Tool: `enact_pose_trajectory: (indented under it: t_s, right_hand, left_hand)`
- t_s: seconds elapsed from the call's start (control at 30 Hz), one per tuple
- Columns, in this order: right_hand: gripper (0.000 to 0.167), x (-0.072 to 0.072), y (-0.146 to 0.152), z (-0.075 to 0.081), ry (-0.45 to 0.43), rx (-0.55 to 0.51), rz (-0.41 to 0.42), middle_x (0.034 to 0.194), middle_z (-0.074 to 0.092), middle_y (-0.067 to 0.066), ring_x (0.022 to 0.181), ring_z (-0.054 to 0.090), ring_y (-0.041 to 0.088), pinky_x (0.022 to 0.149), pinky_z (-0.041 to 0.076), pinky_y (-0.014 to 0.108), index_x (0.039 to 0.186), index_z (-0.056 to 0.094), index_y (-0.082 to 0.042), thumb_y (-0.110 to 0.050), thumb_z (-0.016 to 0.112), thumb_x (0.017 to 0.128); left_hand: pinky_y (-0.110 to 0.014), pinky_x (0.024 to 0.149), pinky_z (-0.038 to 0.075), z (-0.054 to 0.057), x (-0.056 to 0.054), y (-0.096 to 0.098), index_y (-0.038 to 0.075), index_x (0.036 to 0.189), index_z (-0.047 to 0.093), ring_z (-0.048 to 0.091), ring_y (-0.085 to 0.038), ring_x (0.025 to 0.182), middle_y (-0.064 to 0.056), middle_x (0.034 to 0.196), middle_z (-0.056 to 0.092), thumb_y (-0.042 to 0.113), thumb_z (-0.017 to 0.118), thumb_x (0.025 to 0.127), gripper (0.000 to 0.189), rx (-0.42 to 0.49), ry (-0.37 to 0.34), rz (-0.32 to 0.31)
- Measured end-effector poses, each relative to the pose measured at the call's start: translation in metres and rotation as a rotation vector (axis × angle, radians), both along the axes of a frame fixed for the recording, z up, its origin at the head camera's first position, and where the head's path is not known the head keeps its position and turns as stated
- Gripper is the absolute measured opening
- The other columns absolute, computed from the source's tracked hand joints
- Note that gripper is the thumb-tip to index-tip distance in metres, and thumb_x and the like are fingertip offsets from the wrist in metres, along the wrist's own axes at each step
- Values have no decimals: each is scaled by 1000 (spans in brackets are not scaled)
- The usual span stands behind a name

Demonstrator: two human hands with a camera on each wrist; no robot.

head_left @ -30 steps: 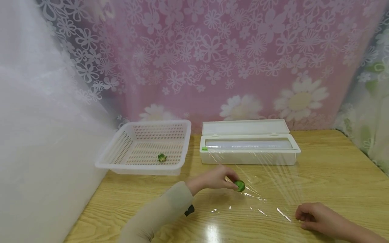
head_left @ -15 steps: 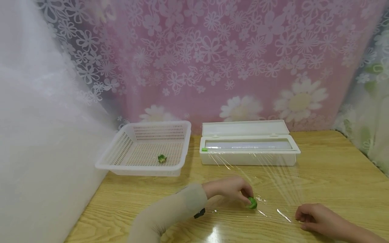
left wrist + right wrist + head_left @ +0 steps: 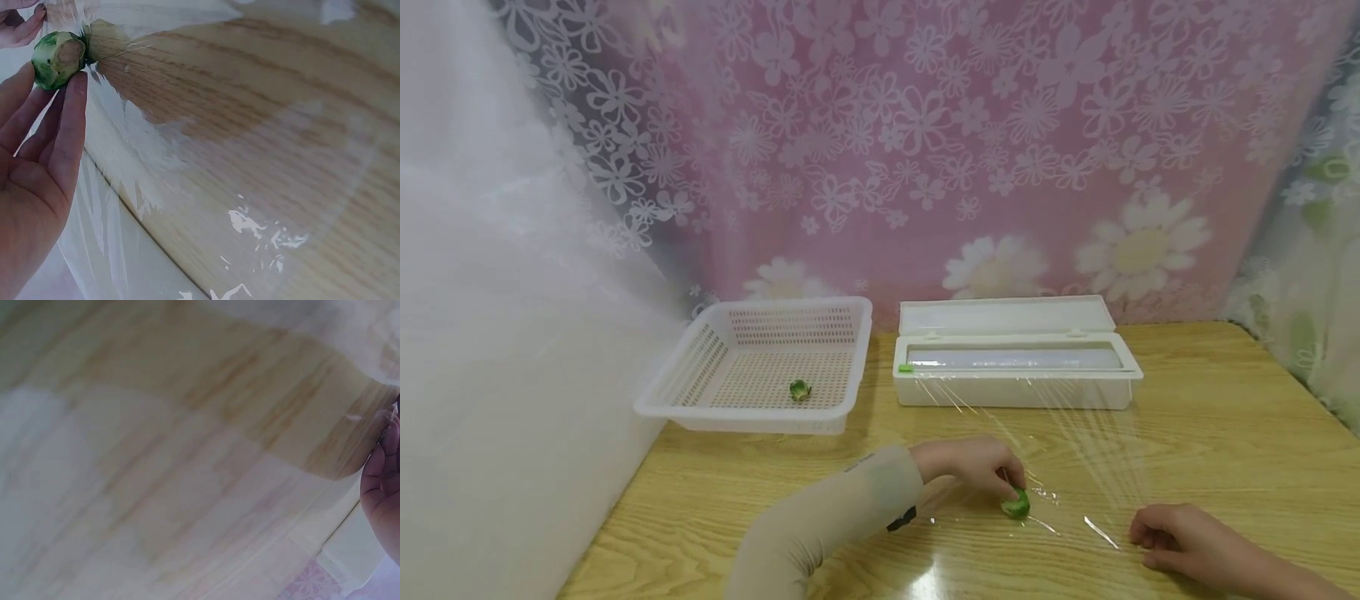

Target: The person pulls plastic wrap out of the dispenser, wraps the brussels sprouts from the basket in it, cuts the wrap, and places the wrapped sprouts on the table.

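My left hand (image 3: 987, 463) pinches a Brussels sprout (image 3: 1017, 505) between thumb and fingertips, right at the clear plastic wrap (image 3: 1060, 467) spread over the table. In the left wrist view the pale cut base of the sprout (image 3: 57, 59) shows above the fingers. Farther right, my right hand (image 3: 1183, 537) has its fingers curled with the thumb below, pinching the near right edge of the wrap. At the right side of the right wrist view, only part of that hand (image 3: 386, 481) appears.
Behind the hands, a white wrap dispenser (image 3: 1011, 393) stands with its lid up; the film runs out over its front. To its left, a white perforated basket (image 3: 745, 412) holds another Brussels sprout (image 3: 800, 390). A flowered curtain (image 3: 925, 167) hangs behind the wooden table (image 3: 1240, 433).
My left hand has carried the sprout to the right and nearer, down to the wrap, and has since shifted only slightly. The right hand has stayed put.
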State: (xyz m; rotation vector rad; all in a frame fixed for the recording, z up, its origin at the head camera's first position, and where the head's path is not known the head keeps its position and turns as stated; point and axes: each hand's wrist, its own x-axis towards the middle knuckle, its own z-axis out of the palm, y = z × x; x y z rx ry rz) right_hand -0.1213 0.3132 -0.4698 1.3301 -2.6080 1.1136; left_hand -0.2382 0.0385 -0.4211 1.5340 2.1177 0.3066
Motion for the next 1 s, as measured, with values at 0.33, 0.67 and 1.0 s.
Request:
enact_pose_trajectory:
  t_s: [0.33,0.67,1.0]
  right_hand:
    - [26,0,-1,1,23,14,-18,77,50,-16,64,44,-5,46,35,14,87,55,-15,0,69,72]
    - [24,6,-5,7,113,127,-71,80,46,-21,66,41,-7,48,32,11,85,53,-20,-7,70,73]
    - [29,13,-1,10,151,259,-24,84,42,-21,68,37,-7,51,31,10,84,55,-27,-3,67,74]
  left_hand:
    - [-5,71,36,-3,-3,5,8,91,64,52,4,78,5,87,63,10,59,85,9,56,50,20]
    - [-5,73,35,-4,-5,-2,9,91,65,51,5,79,6,87,62,10,57,86,9,106,124,0]
    - [-7,75,34,-14,-6,-9,13,96,61,48,4,83,10,91,58,12,49,91,13,89,111,93]
